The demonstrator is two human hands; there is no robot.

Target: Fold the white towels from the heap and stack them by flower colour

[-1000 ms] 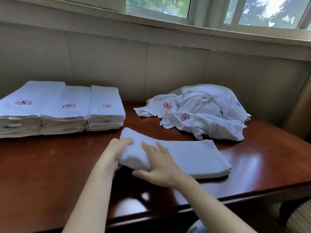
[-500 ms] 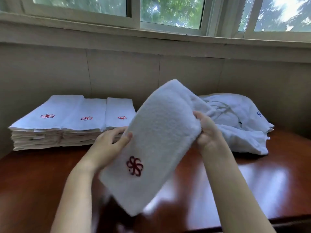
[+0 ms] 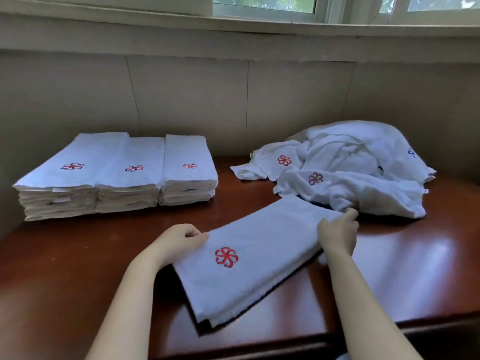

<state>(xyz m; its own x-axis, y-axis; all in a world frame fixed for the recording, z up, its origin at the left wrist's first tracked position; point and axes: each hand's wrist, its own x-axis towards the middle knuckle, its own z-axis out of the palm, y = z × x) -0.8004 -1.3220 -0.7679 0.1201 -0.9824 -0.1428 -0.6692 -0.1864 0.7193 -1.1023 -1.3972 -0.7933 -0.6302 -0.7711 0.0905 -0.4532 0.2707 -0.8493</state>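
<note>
A folded white towel (image 3: pixel 262 245) with a red flower facing up lies diagonally on the brown table (image 3: pixel 65 268), near its front edge. My left hand (image 3: pixel 179 240) grips the towel's left edge. My right hand (image 3: pixel 337 232) grips its far right edge. Three stacks of folded towels with red flowers stand side by side at the back left: a tall one (image 3: pixel 65 175), a middle one (image 3: pixel 130 175) and a lower one (image 3: pixel 188 172). The heap of unfolded white towels (image 3: pixel 350 165) lies at the back right, with red, purplish and blue flowers showing.
A beige wall panel (image 3: pixel 233 100) runs behind the table, under a window sill (image 3: pixel 233 24). The table's front edge (image 3: pixel 363 331) is close below the folded towel. Bare wood shows at the front left and far right.
The folded towel, lifted and turned over half a second ago, now lies on the table with its red flower up. Both hands came down with it and hold its edges.
</note>
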